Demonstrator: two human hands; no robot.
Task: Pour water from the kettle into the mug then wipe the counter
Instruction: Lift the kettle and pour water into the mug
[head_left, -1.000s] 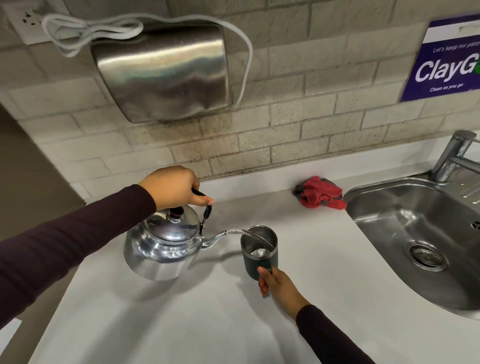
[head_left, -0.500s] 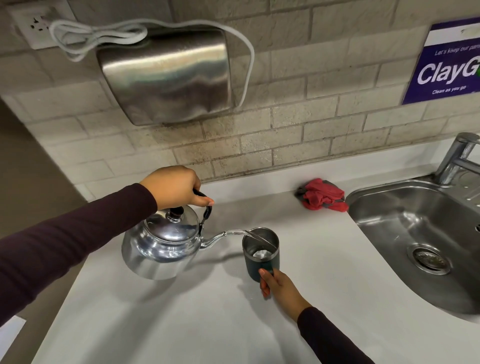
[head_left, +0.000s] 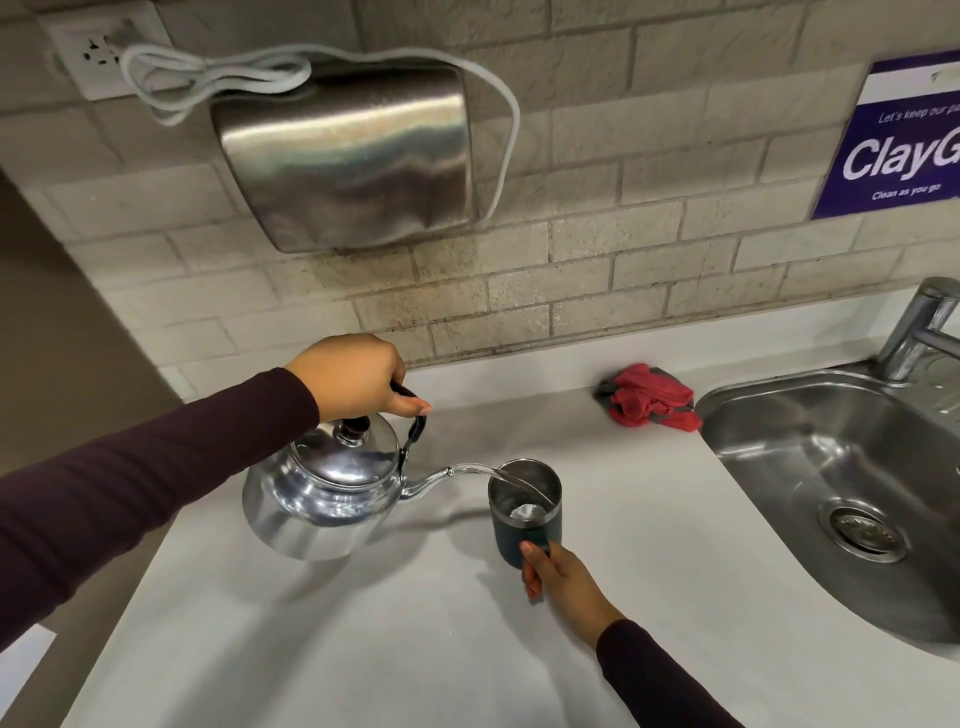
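A shiny steel kettle (head_left: 322, 493) hangs tilted above the white counter (head_left: 363, 639), its black handle gripped by my left hand (head_left: 353, 376). Its thin spout reaches right over the rim of a dark green mug (head_left: 524, 512) with a steel inside, and a stream of water runs from the spout into it. Water shows at the mug's bottom. My right hand (head_left: 558, 577) holds the mug at its near side, on the counter. A crumpled red cloth (head_left: 649, 397) lies at the back of the counter, beside the sink.
A steel sink (head_left: 841, 467) with a drain and a tap (head_left: 919, 327) fills the right side. A steel wall dispenser (head_left: 353, 156) with a white cable hangs on the tiled wall above the kettle. The counter's left edge drops off near the kettle.
Almost nothing has moved; the kettle stays tilted and water keeps running into the mug. The view has shifted slightly.
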